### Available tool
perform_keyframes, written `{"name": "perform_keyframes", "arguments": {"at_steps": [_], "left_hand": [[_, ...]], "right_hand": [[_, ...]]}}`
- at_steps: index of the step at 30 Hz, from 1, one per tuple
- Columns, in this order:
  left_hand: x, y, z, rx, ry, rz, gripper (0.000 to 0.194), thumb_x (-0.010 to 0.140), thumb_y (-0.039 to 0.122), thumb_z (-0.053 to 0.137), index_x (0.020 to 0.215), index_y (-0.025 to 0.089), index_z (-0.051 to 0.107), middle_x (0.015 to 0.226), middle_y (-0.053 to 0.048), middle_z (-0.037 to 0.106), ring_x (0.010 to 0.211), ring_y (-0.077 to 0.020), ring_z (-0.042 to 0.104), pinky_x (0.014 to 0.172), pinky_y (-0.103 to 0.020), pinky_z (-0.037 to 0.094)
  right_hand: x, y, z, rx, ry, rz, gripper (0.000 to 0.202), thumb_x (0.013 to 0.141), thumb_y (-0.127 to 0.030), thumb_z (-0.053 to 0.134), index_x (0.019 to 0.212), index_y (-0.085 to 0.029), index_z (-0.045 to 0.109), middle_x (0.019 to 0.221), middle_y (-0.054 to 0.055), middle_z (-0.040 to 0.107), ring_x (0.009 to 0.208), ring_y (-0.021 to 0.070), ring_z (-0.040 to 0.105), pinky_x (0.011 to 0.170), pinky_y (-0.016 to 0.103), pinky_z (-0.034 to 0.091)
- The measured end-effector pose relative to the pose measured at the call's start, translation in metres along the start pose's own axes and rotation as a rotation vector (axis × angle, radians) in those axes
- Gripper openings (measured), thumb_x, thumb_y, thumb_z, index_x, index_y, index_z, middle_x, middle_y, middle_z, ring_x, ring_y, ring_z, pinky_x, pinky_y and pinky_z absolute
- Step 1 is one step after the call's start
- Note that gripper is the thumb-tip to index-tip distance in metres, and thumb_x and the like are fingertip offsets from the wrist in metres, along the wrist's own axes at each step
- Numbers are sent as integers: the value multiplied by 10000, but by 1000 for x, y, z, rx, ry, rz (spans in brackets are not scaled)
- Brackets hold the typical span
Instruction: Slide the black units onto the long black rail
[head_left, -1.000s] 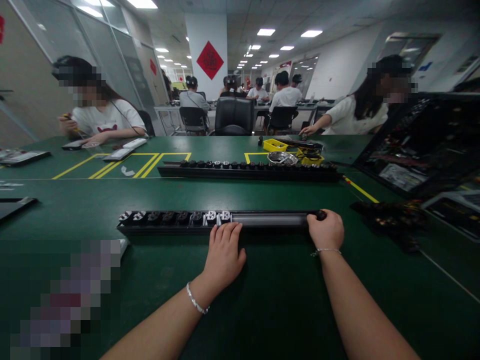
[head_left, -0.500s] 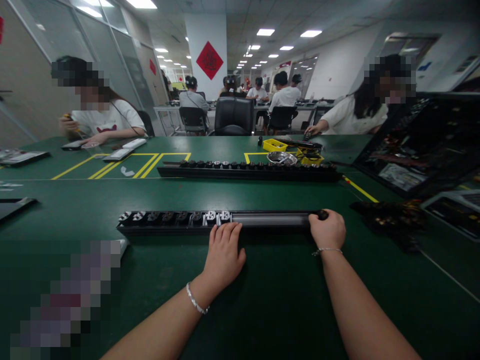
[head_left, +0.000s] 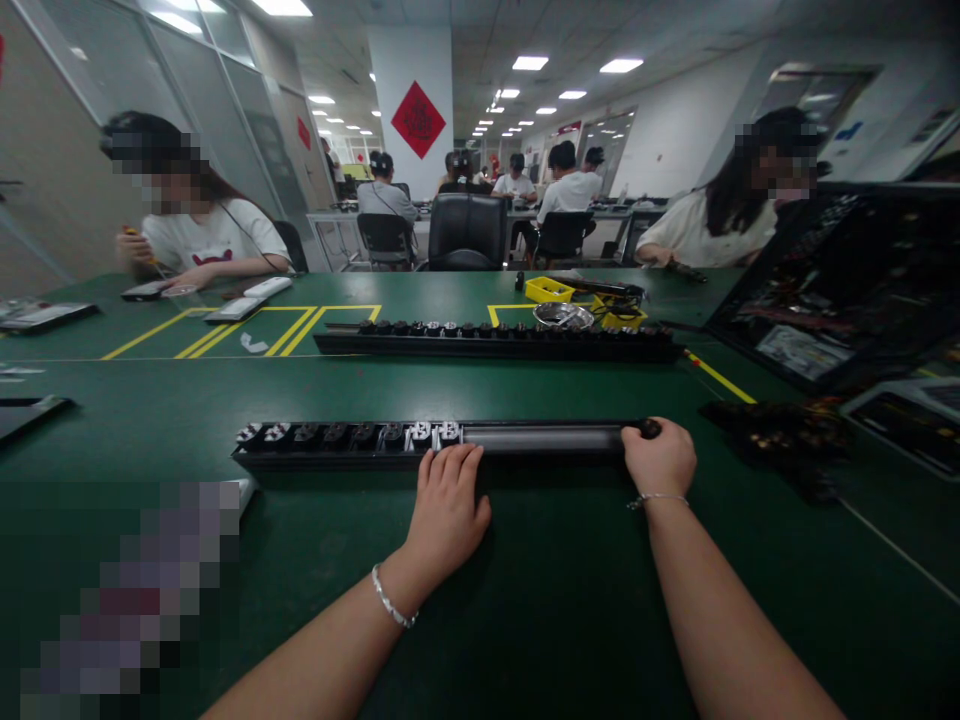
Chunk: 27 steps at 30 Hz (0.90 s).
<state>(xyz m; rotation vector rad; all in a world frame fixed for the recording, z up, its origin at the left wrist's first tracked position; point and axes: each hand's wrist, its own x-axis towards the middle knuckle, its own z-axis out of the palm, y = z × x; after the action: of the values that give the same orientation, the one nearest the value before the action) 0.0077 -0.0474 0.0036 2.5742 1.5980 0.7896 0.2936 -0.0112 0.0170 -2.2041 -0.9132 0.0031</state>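
Note:
A long black power strip housing (head_left: 547, 440) lies across the green table in front of me. Its left half carries a row of black socket modules (head_left: 335, 436) and two white socket modules (head_left: 449, 433), while the right half shows a bare channel. My left hand (head_left: 446, 505) rests with outstretched fingers on the front edge, just below the white modules. At the right end, my right hand (head_left: 661, 460) is closed around a small black socket module (head_left: 649, 428); the fingers partly hide it and the end of the housing.
Farther back lies a second black strip (head_left: 495, 347) filled with modules. Behind it are a metal bowl (head_left: 562, 316) and a yellow bin (head_left: 548, 290). Dark tangled parts (head_left: 784, 440) lie at right, near a tilted black case (head_left: 862, 280). Two people sit across the table.
My right hand has shifted very slightly right with the black socket module. My left hand stays in place. The person at right has drawn a hand back from the table.

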Motion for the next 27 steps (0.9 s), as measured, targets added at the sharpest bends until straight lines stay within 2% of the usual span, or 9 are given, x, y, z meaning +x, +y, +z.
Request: {"name": "perform_keyframes", "arguments": {"at_steps": [7,19,27], "left_hand": [[0,0,0,-3,5,6,550,790,209,521,1328,176,414,1296,-96,512,1237,-266,407,1107,-532,230],[0,0,0,15,9,-1,553,775,211,543,1315,181,426,1282,-95,520,1223,-267,423,1106,-525,241],[0,0,1,13,11,3,541,786,214,532,1315,176,422,1287,-95,515,1232,-263,414,1110,-521,231]], "right_hand": [[-1,0,0,19,-10,11,441,709,-348,529,1067,-106,617,1107,157,581,960,276,552,829,394,453],[10,9,-3,30,65,-43,408,692,-305,526,1018,-83,632,1018,160,590,953,270,532,894,407,414],[24,27,-8,37,119,19,369,682,-293,555,982,-92,629,1006,144,557,996,265,502,938,407,389]]}}
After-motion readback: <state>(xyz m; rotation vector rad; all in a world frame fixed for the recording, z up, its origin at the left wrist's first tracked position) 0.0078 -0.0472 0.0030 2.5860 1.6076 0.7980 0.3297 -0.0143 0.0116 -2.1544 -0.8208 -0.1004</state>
